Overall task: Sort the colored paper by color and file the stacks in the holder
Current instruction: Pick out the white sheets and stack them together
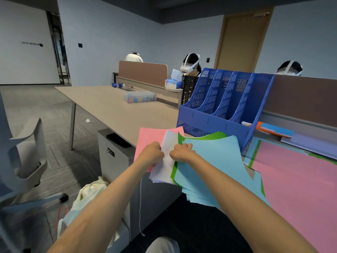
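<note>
I see matt paper sheets (209, 161), a glossy perforated plastic holder (218, 106), and a smooth matt wood-look desk (113, 110).

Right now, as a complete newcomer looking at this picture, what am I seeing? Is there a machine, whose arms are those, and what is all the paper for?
There is no machine here. The arms belong to a person, and the single picture comes from a wide-angle camera worn on their head, looking forward and down. Their left hand grips pink sheets. Their right hand grips light blue sheets, with a green sheet behind them. White sheets fan out between the two hands. On the desk stands a blue file holder with four slots, which look empty from here. To the right, more paper lies spread out, with a large pink sheet on top. The person seems to be sorting the paper by colour.
</note>
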